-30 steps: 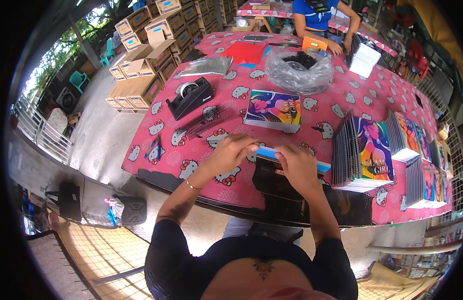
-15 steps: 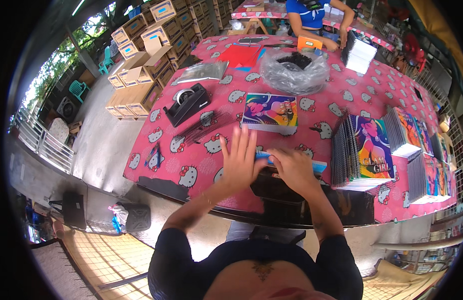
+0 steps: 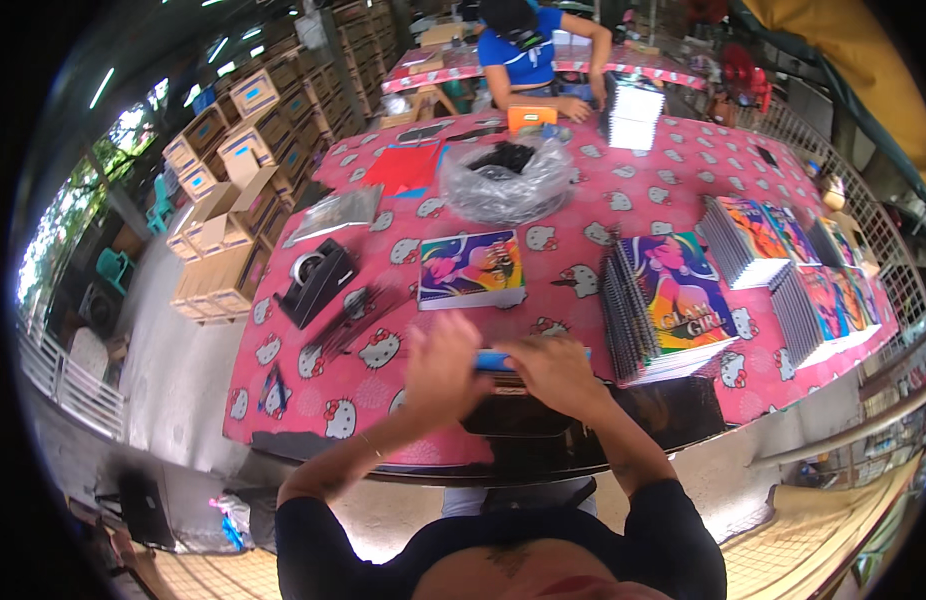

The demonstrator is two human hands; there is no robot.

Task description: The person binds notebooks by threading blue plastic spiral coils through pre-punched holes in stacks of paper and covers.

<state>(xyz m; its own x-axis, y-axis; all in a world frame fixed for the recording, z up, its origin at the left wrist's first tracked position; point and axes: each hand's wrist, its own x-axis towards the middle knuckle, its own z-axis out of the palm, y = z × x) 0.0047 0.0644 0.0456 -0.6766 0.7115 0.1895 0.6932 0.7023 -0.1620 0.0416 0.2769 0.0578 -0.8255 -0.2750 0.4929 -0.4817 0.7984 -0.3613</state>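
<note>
Two hands meet at lower centre of the frame, over the near edge of the pink cartoon-cat tablecloth. Left hand: fingers spread and blurred, fingertips touching the left end of a blue item; whether it actually grips, I cannot tell. Right hand: curled over the blue item's right part, fingers bent down around it (most of the item is hidden under the knuckles). Blue item lies between both hands, above a dark glossy stack at the table edge.

Just above the hands, centre frame: one colourful notebook lying flat. To its right, a fanned pile of spiral-bound notebooks with bright covers; further piles toward the right edge. Left of centre: black tape dispenser, with dark pens just beside it. Upper centre: clear plastic bag holding dark contents. Top of frame: another person in a blue shirt at the table's far side. Upper left: stacked cardboard boxes on the floor.
</note>
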